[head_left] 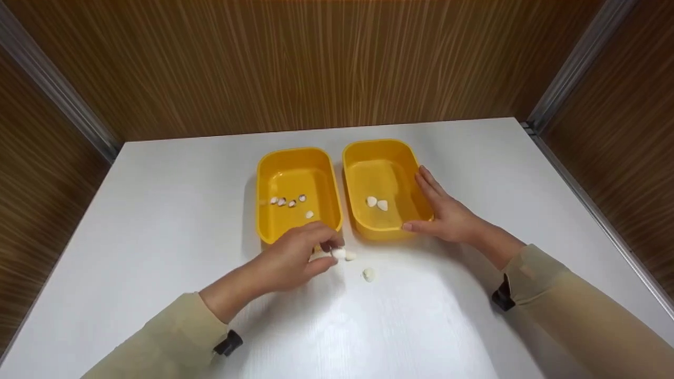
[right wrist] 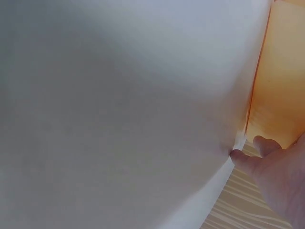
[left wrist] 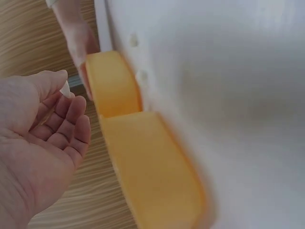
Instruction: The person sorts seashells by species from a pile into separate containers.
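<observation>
My left hand (head_left: 295, 258) pinches a small white shell (left wrist: 66, 89) between thumb and fingertips, just in front of the left yellow container (head_left: 260, 210). Close beyond it in the head view, a cream shell (head_left: 350, 256) lies on the table, and another pale shell (head_left: 368, 275) is nearer to me. My right hand (head_left: 447, 216) rests against the right yellow container (head_left: 387, 231), its fingers extended along the outer side and the thumb at the near corner. Two white shells (head_left: 383, 205) lie inside that container.
Several small shells, some with dark markings (head_left: 292, 203), and one pale shell (head_left: 309, 214) lie in the left container. Both containers stand side by side on a white table (head_left: 174, 221). Wood-grain panels (head_left: 316, 68) rise behind and at both sides.
</observation>
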Demonstrator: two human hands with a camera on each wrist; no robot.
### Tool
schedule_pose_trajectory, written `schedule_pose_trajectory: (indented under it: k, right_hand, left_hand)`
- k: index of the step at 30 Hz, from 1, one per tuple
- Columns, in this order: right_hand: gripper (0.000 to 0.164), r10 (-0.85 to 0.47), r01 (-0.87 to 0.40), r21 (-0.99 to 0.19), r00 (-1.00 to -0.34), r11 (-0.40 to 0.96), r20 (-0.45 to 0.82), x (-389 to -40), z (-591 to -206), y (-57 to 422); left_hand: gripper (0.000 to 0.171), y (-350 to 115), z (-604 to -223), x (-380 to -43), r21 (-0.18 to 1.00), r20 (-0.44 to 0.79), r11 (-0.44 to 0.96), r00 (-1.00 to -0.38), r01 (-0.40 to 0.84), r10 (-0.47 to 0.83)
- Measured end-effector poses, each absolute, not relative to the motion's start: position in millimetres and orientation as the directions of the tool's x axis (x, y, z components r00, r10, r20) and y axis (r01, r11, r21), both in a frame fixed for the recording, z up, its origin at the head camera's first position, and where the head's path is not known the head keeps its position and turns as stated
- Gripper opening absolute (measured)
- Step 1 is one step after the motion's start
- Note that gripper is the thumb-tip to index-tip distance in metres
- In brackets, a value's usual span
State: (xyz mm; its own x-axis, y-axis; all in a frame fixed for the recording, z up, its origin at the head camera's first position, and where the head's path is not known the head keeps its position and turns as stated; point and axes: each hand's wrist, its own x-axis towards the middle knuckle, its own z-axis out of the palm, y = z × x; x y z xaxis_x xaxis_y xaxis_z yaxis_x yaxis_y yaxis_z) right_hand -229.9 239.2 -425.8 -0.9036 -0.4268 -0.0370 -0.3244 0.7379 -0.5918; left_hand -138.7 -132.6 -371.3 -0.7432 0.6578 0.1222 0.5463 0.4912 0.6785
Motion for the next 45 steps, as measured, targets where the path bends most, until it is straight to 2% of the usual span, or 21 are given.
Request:
schedule_pose_trajectory:
  k: [12, 18, 33, 45]
  right_hand:
    - [0.123, -0.407, -0.3, -0.592, -0.912, 0.748, -0.051, -229, -425, 237]
    - [0.123, -0.406, -0.304, -0.592, -0.913, 0.746, -0.043, -230, -425, 238]
    - [0.122, -0.411, -0.321, -0.566, -0.911, 0.76, -0.035, -230, -424, 236]
    - [0.122, -0.416, -0.325, -0.561, -0.909, 0.761, -0.036, -233, -423, 236]
  left_hand:
    - [0.017, -105, -333, -181, 0.664, 0.183, 0.482, -0.748, 0.572, 0.638]
    - [0.021, -82, -330, -204, 0.68, 0.116, 0.529, -0.787, 0.508, 0.606]
    - [0.029, -51, -352, -268, 0.694, 0.058, 0.592, -0.851, 0.41, 0.521]
    - [0.029, -38, -366, -291, 0.7, 0.031, 0.619, -0.881, 0.356, 0.472]
